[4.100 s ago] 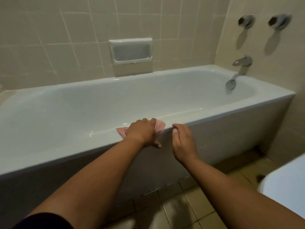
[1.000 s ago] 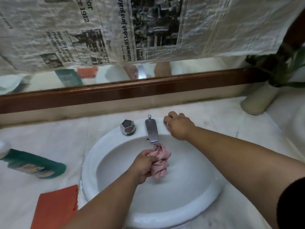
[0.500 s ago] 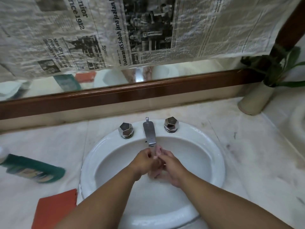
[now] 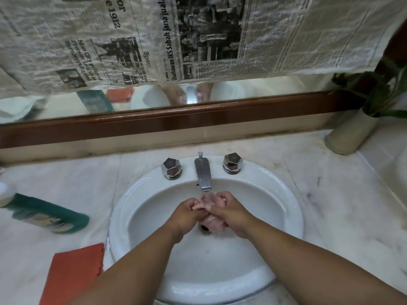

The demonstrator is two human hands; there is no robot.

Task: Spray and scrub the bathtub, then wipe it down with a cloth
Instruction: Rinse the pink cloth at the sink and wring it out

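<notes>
A bunched pink cloth [image 4: 212, 223] is held between both hands inside the white basin [image 4: 152, 194], right under the chrome spout [image 4: 203, 175], with water running onto it. My left hand [image 4: 187, 213] grips the cloth from the left, and my right hand [image 4: 231, 213] grips it from the right; the fingers of both curl round the wet fabric. Most of the cloth is hidden by the hands. The bathtub is out of view.
Two faceted chrome taps [image 4: 171, 168] [image 4: 232, 162] flank the spout. A green bottle [image 4: 47, 213] lies on the marble counter at left, with an orange pad [image 4: 72, 274] in front of it. A potted plant [image 4: 352, 130] stands at back right. Newspaper covers the mirror [image 4: 198, 36].
I went from wiping the tub rim to the sink. My right hand left the right tap and joined my left hand on the cloth under the running water.
</notes>
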